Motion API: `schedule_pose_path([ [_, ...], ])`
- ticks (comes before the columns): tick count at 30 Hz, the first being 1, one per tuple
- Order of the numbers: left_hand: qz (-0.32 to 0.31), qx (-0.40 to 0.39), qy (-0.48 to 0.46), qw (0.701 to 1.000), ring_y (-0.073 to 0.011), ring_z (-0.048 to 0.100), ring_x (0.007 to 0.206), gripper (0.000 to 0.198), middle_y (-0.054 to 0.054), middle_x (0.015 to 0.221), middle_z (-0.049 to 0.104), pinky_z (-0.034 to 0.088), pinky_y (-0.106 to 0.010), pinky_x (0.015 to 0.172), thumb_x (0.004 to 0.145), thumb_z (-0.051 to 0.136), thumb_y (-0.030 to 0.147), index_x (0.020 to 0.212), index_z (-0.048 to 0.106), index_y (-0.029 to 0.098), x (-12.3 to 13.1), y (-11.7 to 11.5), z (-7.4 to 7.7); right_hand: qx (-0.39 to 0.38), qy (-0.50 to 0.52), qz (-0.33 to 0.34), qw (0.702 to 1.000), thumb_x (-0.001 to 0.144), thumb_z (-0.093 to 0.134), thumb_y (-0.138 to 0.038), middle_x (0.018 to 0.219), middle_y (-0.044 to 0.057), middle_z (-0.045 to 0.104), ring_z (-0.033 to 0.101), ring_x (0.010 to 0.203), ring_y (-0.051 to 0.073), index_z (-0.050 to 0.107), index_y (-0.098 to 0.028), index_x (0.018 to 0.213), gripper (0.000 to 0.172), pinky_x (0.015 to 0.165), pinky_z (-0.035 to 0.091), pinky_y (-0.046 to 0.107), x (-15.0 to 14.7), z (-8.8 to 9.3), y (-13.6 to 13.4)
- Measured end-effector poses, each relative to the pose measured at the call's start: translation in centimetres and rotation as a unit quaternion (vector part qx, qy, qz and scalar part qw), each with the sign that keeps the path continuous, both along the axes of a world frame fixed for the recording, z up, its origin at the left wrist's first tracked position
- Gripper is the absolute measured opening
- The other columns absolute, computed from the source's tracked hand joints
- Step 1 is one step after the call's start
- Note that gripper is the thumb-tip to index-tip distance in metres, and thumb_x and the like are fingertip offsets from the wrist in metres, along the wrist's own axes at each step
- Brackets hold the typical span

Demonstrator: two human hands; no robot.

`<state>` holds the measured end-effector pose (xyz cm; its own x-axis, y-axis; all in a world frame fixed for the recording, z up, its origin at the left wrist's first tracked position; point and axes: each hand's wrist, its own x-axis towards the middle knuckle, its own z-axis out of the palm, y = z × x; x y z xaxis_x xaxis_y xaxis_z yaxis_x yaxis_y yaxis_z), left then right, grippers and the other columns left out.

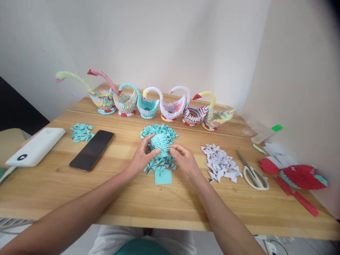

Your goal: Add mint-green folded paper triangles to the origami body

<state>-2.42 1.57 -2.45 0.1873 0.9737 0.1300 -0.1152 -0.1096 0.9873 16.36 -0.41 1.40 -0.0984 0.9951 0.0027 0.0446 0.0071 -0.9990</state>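
Between my hands is a rounded turquoise assembly (pixel 159 142) of interlocked folded paper pieces. My left hand (pixel 145 156) grips its left side, thumb in front and fingers behind. On the right side, my right hand (pixel 183 156) is closed, with thumb and fingertips pressed against the assembly's edge; whether a loose piece is between them is too small to tell. Loose turquoise folded pieces (pixel 151 130) lie in a heap behind and below the assembly. A flat turquoise paper square (pixel 163 177) rests on the wooden table (pixel 138 202) just in front of the heap.
Several folded-paper swans (pixel 148 108) line the back. To the left are a white power bank (pixel 39 145), a dark phone (pixel 92 150) and a small turquoise pile (pixel 81 132). On the right lie white folded pieces (pixel 220 163), scissors (pixel 252 173) and a red paper model (pixel 302 177).
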Motion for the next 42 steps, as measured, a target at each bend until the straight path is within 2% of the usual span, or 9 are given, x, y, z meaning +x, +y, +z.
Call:
schedule_pose_path([
  [5, -0.003, -0.008, -0.005, 1.0, -0.0246, 0.061, 0.107, 0.076, -0.013, 0.14, 0.054, 0.05, -0.036, 0.088, 0.074, 0.076, 0.05, 0.137, 0.044, 0.023, 0.2, -0.2, 0.2, 0.003, 0.002, -0.001, 1.0, 0.074, 0.074, -0.053, 0.075, 0.0, 0.064, 0.055, 0.071, 0.015, 0.07, -0.019, 0.08, 0.034, 0.068, 0.044, 0.027, -0.3, -0.1, -0.2],
  [12, 0.01, 0.006, -0.021, 1.0, -0.0252, 0.06, 0.109, 0.075, -0.012, 0.133, 0.058, 0.05, -0.036, 0.089, 0.072, 0.079, 0.045, 0.135, 0.047, 0.021, 0.3, -0.4, -0.2, -0.022, 0.016, 0.01, 1.0, 0.07, 0.075, -0.058, 0.065, -0.002, 0.056, 0.046, 0.061, 0.012, 0.065, -0.019, 0.073, 0.04, 0.057, 0.039, 0.024, -0.5, 0.0, -0.4],
  [16, 0.021, 0.011, -0.018, 1.0, -0.0259, 0.059, 0.112, 0.074, -0.013, 0.133, 0.058, 0.049, -0.037, 0.093, 0.072, 0.08, 0.044, 0.135, 0.048, 0.021, 0.4, -0.5, -0.2, 0.012, -0.007, 0.0, 1.0, 0.075, 0.072, -0.055, 0.062, -0.003, 0.051, 0.043, 0.058, 0.012, 0.061, -0.02, 0.07, 0.037, 0.055, 0.037, 0.024, -0.9, -0.2, -0.5],
  [19, 0.022, 0.01, -0.031, 0.999, -0.0256, 0.059, 0.113, 0.074, -0.013, 0.134, 0.057, 0.048, -0.037, 0.095, 0.072, 0.078, 0.047, 0.135, 0.048, 0.021, 0.6, -0.5, 0.0, 0.045, -0.012, -0.008, 0.999, 0.078, 0.07, -0.052, 0.066, -0.002, 0.054, 0.045, 0.062, 0.012, 0.063, -0.02, 0.071, 0.034, 0.06, 0.039, 0.025, -1.1, -0.2, -0.6],
  [22, 0.008, 0.001, -0.052, 0.999, -0.0247, 0.062, 0.108, 0.075, -0.013, 0.129, 0.06, 0.049, -0.037, 0.094, 0.075, 0.075, 0.05, 0.136, 0.044, 0.021, 0.6, -0.4, 0.2, 0.053, -0.003, -0.015, 0.998, 0.082, 0.066, -0.053, 0.077, 0.001, 0.062, 0.053, 0.071, 0.015, 0.068, -0.02, 0.083, 0.032, 0.066, 0.044, 0.026, -1.1, -0.2, -0.6],
  [26, -0.004, -0.009, -0.048, 0.999, -0.0255, 0.063, 0.109, 0.078, -0.012, 0.125, 0.063, 0.049, -0.038, 0.094, 0.076, 0.074, 0.053, 0.139, 0.042, 0.021, 0.6, -0.3, 0.3, 0.051, -0.012, -0.02, 0.998, 0.079, 0.07, -0.049, 0.089, 0.003, 0.069, 0.059, 0.079, 0.018, 0.071, -0.022, 0.094, 0.032, 0.07, 0.047, 0.028, -0.9, -0.5, -0.5],
  [33, -0.053, -0.036, -0.035, 0.997, -0.0308, 0.054, 0.128, 0.094, -0.015, 0.15, 0.046, 0.045, -0.043, 0.105, 0.069, 0.081, 0.049, 0.148, 0.037, 0.024, 0.5, -0.6, 1.1, 0.054, -0.023, -0.034, 0.998, 0.077, 0.072, -0.045, 0.083, 0.002, 0.068, 0.06, 0.075, 0.017, 0.067, -0.021, 0.084, 0.026, 0.068, 0.046, 0.027, -0.5, -0.4, -0.3],
  [38, -0.046, -0.054, -0.015, 0.997, -0.0308, 0.057, 0.123, 0.094, -0.015, 0.148, 0.048, 0.049, -0.043, 0.1, 0.067, 0.084, 0.044, 0.148, 0.039, 0.024, 0.5, -0.8, 1.5, 0.059, -0.004, -0.05, 0.997, 0.075, 0.075, -0.046, 0.081, 0.001, 0.067, 0.06, 0.072, 0.016, 0.064, -0.022, 0.089, 0.029, 0.065, 0.045, 0.026, -0.4, -0.5, -0.3],
  [42, -0.041, -0.057, -0.003, 0.997, -0.0294, 0.06, 0.116, 0.092, -0.015, 0.144, 0.05, 0.052, -0.042, 0.095, 0.067, 0.083, 0.043, 0.145, 0.041, 0.022, 0.5, -0.7, 1.3, 0.07, -0.021, -0.045, 0.996, 0.077, 0.074, -0.047, 0.078, 0.0, 0.066, 0.059, 0.07, 0.015, 0.063, -0.022, 0.085, 0.029, 0.063, 0.044, 0.026, -0.3, -0.5, -0.4],
])
